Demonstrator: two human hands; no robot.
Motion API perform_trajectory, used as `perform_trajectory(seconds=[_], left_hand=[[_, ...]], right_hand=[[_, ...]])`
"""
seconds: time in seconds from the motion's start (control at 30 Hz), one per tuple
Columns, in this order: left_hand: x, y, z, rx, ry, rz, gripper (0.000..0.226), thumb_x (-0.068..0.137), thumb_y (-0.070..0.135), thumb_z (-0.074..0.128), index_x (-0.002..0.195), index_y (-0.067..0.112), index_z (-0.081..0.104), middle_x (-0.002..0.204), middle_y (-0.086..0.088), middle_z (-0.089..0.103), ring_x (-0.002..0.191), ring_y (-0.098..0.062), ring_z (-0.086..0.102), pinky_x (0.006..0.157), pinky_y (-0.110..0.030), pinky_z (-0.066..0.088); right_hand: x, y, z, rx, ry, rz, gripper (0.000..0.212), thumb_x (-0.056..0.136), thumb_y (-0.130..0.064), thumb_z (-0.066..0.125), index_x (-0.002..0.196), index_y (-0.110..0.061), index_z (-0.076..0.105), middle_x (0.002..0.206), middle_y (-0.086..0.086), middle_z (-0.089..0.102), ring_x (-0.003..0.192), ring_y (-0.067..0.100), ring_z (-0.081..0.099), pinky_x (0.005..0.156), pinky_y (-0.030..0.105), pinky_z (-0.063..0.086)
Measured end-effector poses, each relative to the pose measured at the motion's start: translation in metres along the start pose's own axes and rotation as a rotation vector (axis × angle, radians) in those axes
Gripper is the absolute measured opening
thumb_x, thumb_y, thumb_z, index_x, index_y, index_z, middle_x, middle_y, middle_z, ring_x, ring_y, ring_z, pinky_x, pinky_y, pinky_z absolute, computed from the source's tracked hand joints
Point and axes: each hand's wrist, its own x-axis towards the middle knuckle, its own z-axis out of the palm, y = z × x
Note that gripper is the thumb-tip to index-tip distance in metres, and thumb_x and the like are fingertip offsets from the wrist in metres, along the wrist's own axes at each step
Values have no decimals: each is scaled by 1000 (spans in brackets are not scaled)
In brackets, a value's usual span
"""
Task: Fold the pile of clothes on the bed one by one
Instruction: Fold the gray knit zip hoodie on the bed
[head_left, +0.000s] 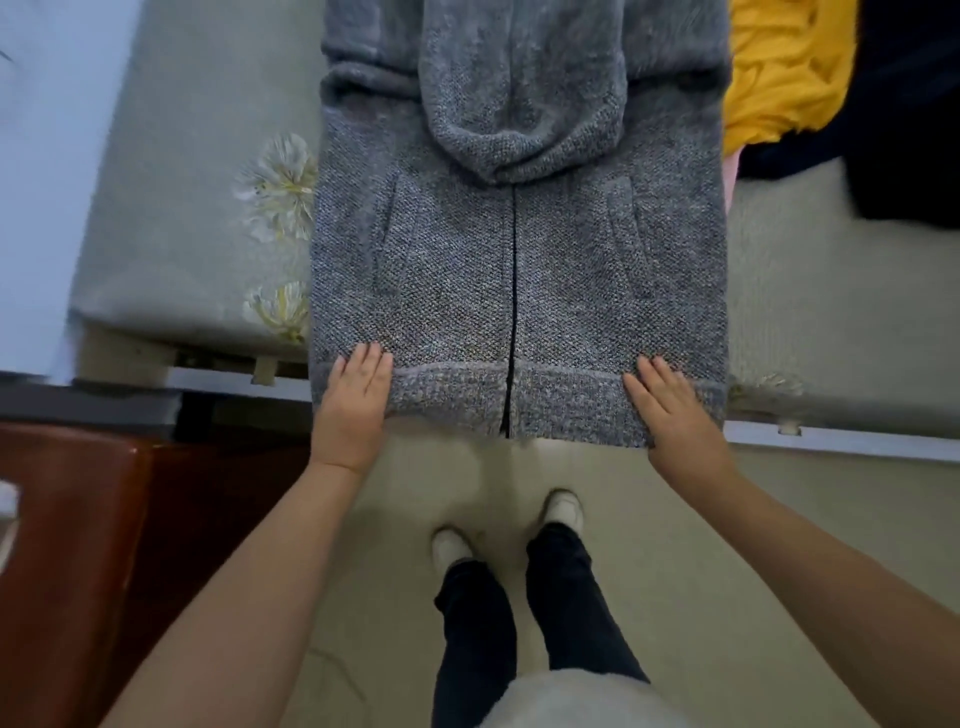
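Both of your hands lie flat with fingers straight on the bottom hem of the grey knitted jacket (519, 270): your left hand (356, 402) at the lower-left corner, your right hand (675, 410) at the lower-right corner. Neither pinches the cloth; the palms rest on it, which looks like smoothing or holding the hem taut so the width stays even.

That jacket fills the centre of the frame, zip (513, 312) running straight down the middle, hood (519, 114) turned down over the chest and the sleeves seemingly tucked in across the top. Its hem hangs just over the near edge of the bed (197, 156), which puts both corners within easy reach. With the sides already narrowed, the likely next step is to take the hem and carry it up toward the hood; you would need to curl your fingers under the edge first, since flat palms will not lift it.

At the upper right of the frame, a yellow garment (779, 73) and a dark garment (904, 114) lie bunched together just beside the jacket, waiting for their turn. Keep them apart from the fold.
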Motion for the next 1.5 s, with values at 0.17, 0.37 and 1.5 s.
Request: perform_trajectory(seconds=[0.17,0.37,1.5], left_hand=[[-38,-18,-46,-2,-58,5,64,35,-33,65,97,-23,59,98,-39,61,87,-56,59,71,-69,39],[6,-47,-99,79,-38,67,62,35,-33,64,96,-25,58,95,-42,59,83,-58,58,66,-71,39],[456,-77,-19,-86,-55,-145,58,95,16,33,142,-3,6,151,-14,-4,140,-26,-8,111,-33,-10]], right_hand=[[-34,-30,-26,-117,-96,21,67,88,7,42,145,-6,9,153,18,1,142,31,1,113,32,-8],[2,-40,-97,-263,265,-4,58,46,26,72,102,18,60,104,39,59,92,58,57,73,71,39],[397,86,-189,90,393,429,48,94,-27,44,136,-4,41,148,21,26,138,40,16,110,56,4]])
